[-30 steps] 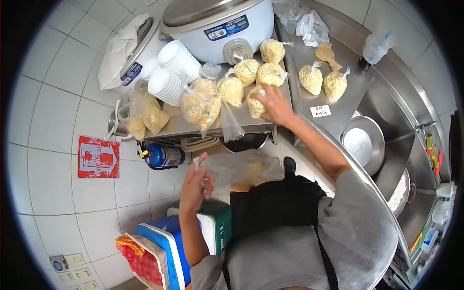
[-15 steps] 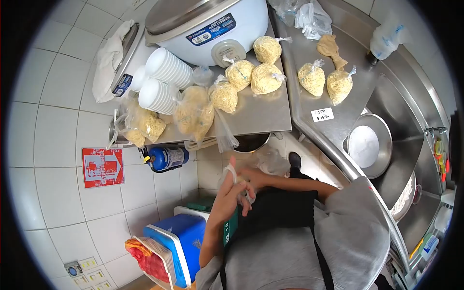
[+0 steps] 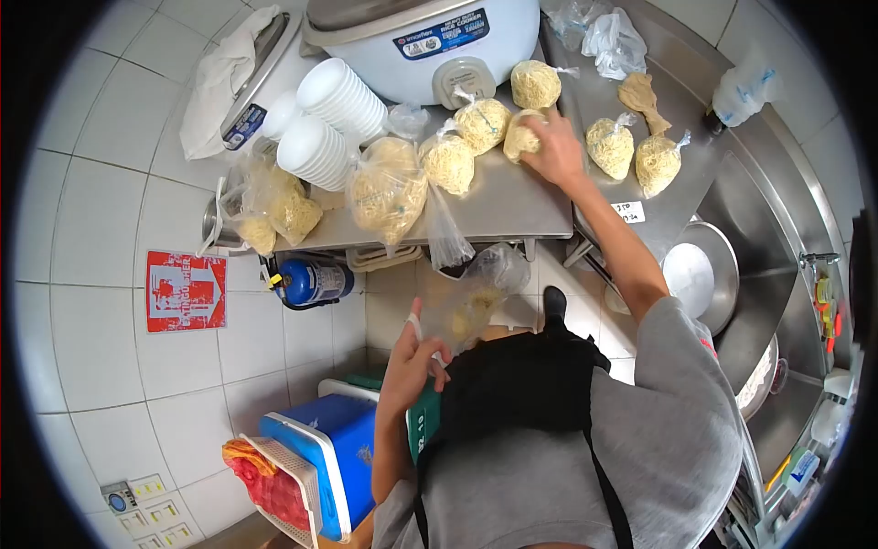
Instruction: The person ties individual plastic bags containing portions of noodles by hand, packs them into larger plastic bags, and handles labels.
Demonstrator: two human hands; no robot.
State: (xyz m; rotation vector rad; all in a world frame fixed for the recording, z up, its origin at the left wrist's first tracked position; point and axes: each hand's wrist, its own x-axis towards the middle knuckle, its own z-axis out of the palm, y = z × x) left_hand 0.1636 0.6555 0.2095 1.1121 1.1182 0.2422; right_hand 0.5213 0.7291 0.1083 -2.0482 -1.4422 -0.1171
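My right hand (image 3: 556, 151) grips a small knotted bag of noodles (image 3: 522, 136) at the counter's right end. Low in front of my body, my left hand (image 3: 416, 361) has its fingers closed on the top of a large clear plastic bag (image 3: 471, 306), which hangs over the floor with some pale yellow noodles inside. Beside the gripped bag stand other knotted noodle bags (image 3: 482, 124), (image 3: 449, 165) and, behind, another one (image 3: 536, 84). A bigger bag of noodles (image 3: 388, 197) sits left of them on the steel counter (image 3: 512, 209).
Stacked white bowls (image 3: 314, 154) and a large rice cooker (image 3: 430, 69) stand on the counter. Two noodle bags (image 3: 610, 146) rest on the steel sink top, near a label (image 3: 628, 211). Below are a fire extinguisher (image 3: 314, 280) and a blue cooler (image 3: 338, 439).
My right hand went from the counter down to my left hand, then back up onto another noodle bag. The noodle bag it gripped earlier is gone from the counter. The view has shifted slightly.
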